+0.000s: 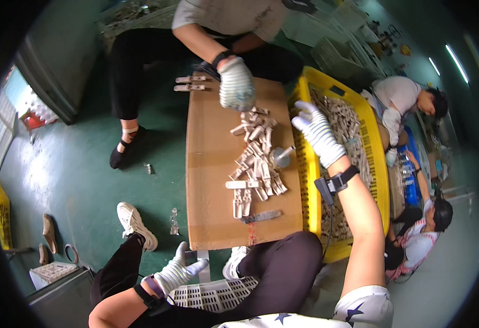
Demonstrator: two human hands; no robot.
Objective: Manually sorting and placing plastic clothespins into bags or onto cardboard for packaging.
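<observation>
My left hand [176,271], in a striped white glove, is beside the near left corner of a brown board-topped table [212,180]. Its thumb and fingers are apart, with nothing visible in them. My right hand [320,134], gloved alike, reaches over the near-side wall of a yellow crate [380,164], fingers spread. Many loose beige clip-like plastic parts [258,158] fill that crate. A pile of the same parts [256,147] lies on the table, next to a round metal piece with a rod [281,157]. Nearer me is a flat grey strip [261,217].
Across the table a person's gloved hand [236,87] is at the pile's far end. Several beige parts [189,83] overhang the far left edge. A white perforated basket [212,298] stands by my legs. Other people [403,104] work at right.
</observation>
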